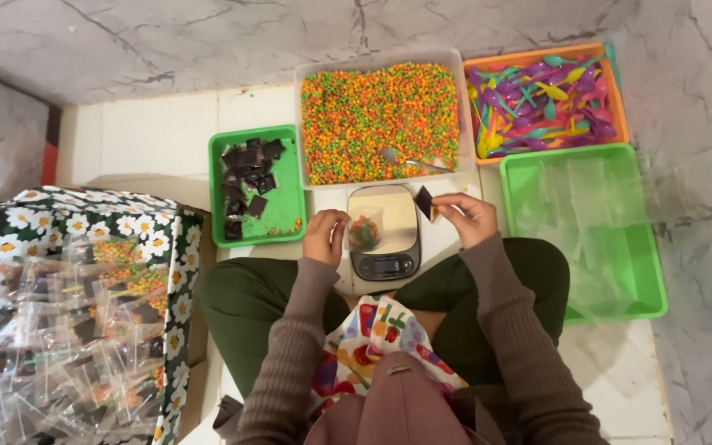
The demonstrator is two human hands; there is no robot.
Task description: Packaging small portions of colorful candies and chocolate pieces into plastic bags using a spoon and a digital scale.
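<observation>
1. The left hand (325, 236) is closed on a small clear bag (364, 232) part-filled with tiny coloured candy beads, holding it over the pan of the digital scale (383, 247), which sits on the floor between the knees.
2. The right hand (469, 216) pinches a dark square chocolate piece (424, 203) between thumb and fingertips, at about 2 o'clock from the bag.
3. The bag looks light, limp and slippery (thin film); it is best held at its open top edge so the beads stay low.
4. The chocolate seems stiff and brittle; a gentle hold by its edges suits it.
5. At 12 o'clock stands the white tub of beads (381, 124); at 10 o'clock the green tray of chocolate squares (255, 185); at 1 o'clock the orange tray of plastic spoons (544, 103); at 3 o'clock the green tray of empty bags (587, 231).
</observation>
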